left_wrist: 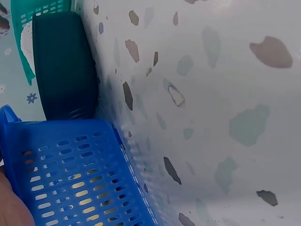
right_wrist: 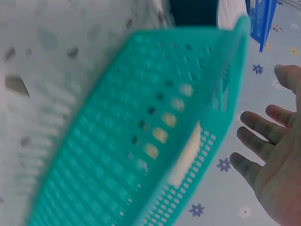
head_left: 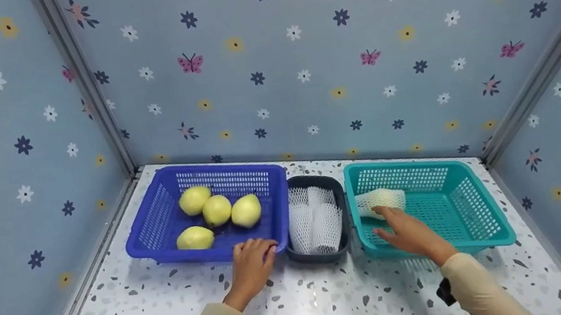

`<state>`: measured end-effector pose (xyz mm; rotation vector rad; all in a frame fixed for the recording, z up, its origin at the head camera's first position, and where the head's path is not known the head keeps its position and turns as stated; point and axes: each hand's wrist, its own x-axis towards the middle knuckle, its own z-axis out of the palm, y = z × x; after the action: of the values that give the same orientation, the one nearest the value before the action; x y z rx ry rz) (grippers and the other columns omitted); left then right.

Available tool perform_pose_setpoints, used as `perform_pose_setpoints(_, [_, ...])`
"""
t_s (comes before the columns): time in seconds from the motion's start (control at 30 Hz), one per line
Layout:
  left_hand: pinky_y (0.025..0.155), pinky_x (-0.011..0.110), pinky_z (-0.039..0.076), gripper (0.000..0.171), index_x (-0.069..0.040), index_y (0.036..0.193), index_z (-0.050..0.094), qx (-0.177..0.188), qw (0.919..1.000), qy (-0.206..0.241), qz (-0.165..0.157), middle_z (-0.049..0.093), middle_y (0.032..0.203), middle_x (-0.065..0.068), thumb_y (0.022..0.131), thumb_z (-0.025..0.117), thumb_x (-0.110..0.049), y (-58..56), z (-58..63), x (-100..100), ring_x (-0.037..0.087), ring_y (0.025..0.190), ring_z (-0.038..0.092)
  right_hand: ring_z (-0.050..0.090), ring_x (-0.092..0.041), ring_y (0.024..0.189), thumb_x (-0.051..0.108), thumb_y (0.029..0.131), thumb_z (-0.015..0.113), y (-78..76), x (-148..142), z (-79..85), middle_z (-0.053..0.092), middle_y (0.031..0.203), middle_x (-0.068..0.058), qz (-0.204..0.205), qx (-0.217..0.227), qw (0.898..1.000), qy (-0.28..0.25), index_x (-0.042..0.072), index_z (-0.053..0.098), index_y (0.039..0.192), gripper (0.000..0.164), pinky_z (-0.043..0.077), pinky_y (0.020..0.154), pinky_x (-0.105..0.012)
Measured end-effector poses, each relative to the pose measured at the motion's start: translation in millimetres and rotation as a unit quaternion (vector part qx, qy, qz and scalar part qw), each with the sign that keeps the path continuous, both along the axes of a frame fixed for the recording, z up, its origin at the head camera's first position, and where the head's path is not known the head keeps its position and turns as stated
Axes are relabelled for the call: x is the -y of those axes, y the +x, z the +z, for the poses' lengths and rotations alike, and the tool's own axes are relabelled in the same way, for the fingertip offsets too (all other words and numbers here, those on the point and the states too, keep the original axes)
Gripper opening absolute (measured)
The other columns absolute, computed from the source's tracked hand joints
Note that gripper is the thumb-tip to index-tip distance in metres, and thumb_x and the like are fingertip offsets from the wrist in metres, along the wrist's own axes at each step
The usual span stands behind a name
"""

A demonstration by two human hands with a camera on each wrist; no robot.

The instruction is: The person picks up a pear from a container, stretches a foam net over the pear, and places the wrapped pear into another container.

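Observation:
Several yellow pears (head_left: 217, 210) lie in the blue basket (head_left: 159, 251) on the left. My left hand (head_left: 253, 265) rests at that basket's near rim, its fingertips reaching over the edge. In the left wrist view only a bit of the hand (left_wrist: 14, 209) shows beside the basket wall. Over the near left part of the green basket (head_left: 486, 244), my right hand (head_left: 410, 233) has its fingers spread and holds nothing. Just beyond its fingertips lies a pear in a white foam net (head_left: 382, 200). The right wrist view shows the hand (right_wrist: 277, 160) raised above the rim.
Between the baskets stands a dark grey bin (head_left: 317, 258) with several white foam nets (head_left: 326, 224). All three containers sit on a white speckled table (head_left: 306, 313). Flower-patterned panels (head_left: 299, 63) close off the back and both sides.

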<state>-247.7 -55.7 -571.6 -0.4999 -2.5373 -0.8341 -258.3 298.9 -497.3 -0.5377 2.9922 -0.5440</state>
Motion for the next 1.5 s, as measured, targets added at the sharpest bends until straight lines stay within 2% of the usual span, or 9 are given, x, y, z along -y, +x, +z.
perform_pose_setpoints(0.17, [0.081,0.037,0.027,0.018,-0.018,0.097,0.064,-0.001,1.0,-0.002,0.004,0.06,0.091,-0.006,0.088,0.05,-0.025,0.1,-2.1,-0.9,0.014,0.085,0.049,0.038,-0.026,0.119,0.041,0.087,0.049,15.4,6.7,-29.2,0.042,0.13,-0.01,-0.006,-0.051,0.999,0.003,0.01,0.038,0.131,0.054,0.032,0.094,-0.046])
perform_pose_setpoints(0.33, [0.08,0.037,0.027,0.018,-0.017,0.098,0.064,-0.007,0.9999,-0.004,0.006,0.06,0.091,-0.005,0.088,0.05,-0.025,-0.7,-4.3,-0.4,0.015,0.085,0.049,0.043,-0.026,0.113,0.04,0.088,0.049,22.4,13.7,-49.1,0.049,0.122,-0.009,-0.003,-0.111,0.994,0.015,0.01,0.047,0.125,0.048,0.034,0.092,-0.045])
perform_pose_setpoints(0.6, [0.081,0.037,0.028,0.018,-0.017,0.097,0.064,-0.017,0.9998,-0.002,0.007,0.061,0.09,-0.005,0.088,0.05,-0.025,-0.3,-3.6,-1.5,0.015,0.084,0.05,0.049,-0.021,0.098,0.033,0.087,0.053,25.7,19.3,-65.1,0.057,0.103,-0.003,-0.014,-0.2,0.979,0.045,0.011,0.057,0.11,0.032,0.037,0.083,-0.044])
perform_pose_setpoints(0.73, [0.079,0.037,0.029,0.018,-0.017,0.096,0.064,-0.032,0.9994,0.0,0.01,0.06,0.087,-0.005,0.088,0.05,-0.024,0.5,-4.3,-2.4,0.015,0.082,0.05,0.051,-0.02,0.094,0.034,0.087,0.051,24.4,16.8,-74.3,0.059,0.099,-0.002,-0.009,-0.229,0.972,0.049,0.013,0.057,0.108,0.03,0.037,0.08,-0.042])
perform_pose_setpoints(0.9, [0.078,0.037,0.029,0.018,-0.017,0.096,0.064,-0.035,0.9993,-0.002,0.011,0.059,0.087,-0.006,0.088,0.05,-0.025,-1.3,-5.8,-3.1,0.015,0.082,0.049,0.053,-0.02,0.089,0.032,0.084,0.056,20.7,14.0,-81.6,0.061,0.096,-0.001,-0.005,-0.273,0.961,0.041,0.013,0.06,0.105,0.028,0.039,0.078,-0.042])
perform_pose_setpoints(1.0, [0.078,0.036,0.029,0.018,-0.016,0.096,0.064,-0.029,0.9996,-0.003,0.008,0.058,0.088,-0.005,0.089,0.049,-0.024,-1.4,-4.8,-1.3,0.015,0.083,0.048,0.054,-0.02,0.087,0.032,0.083,0.058,18.7,15.3,-84.1,0.062,0.094,-0.001,-0.004,-0.289,0.956,0.041,0.012,0.06,0.103,0.028,0.04,0.076,-0.041])
perform_pose_setpoints(1.2, [0.078,0.037,0.029,0.016,-0.016,0.096,0.064,-0.01,0.9999,-0.007,-0.003,0.058,0.089,-0.005,0.088,0.05,-0.021,0.5,0.8,1.0,0.016,0.085,0.048,0.054,-0.02,0.085,0.033,0.084,0.056,18.0,15.2,-86.3,0.061,0.093,-0.001,0.0,-0.294,0.955,0.04,0.012,0.061,0.103,0.029,0.04,0.074,-0.04])
perform_pose_setpoints(1.4, [0.08,0.038,0.029,0.02,-0.015,0.103,0.06,0.051,0.9984,-0.012,-0.021,0.058,0.098,-0.003,0.089,0.049,-0.024,-2.1,13.0,6.5,0.016,0.094,0.048,0.054,-0.02,0.083,0.031,0.083,0.058,17.6,14.4,-87.4,0.061,0.092,-0.002,0.0,-0.306,0.951,0.036,0.013,0.061,0.102,0.027,0.04,0.07,-0.039])
perform_pose_setpoints(1.5, [0.084,0.041,0.028,0.023,-0.015,0.108,0.056,0.084,0.9961,-0.017,-0.019,0.056,0.104,-0.003,0.089,0.048,-0.025,-6.2,22.5,15.9,0.016,0.099,0.047,0.054,-0.02,0.083,0.033,0.083,0.057,18.0,14.1,-88.5,0.061,0.092,-0.001,-0.003,-0.306,0.951,0.039,0.013,0.061,0.102,0.027,0.04,0.07,-0.038])
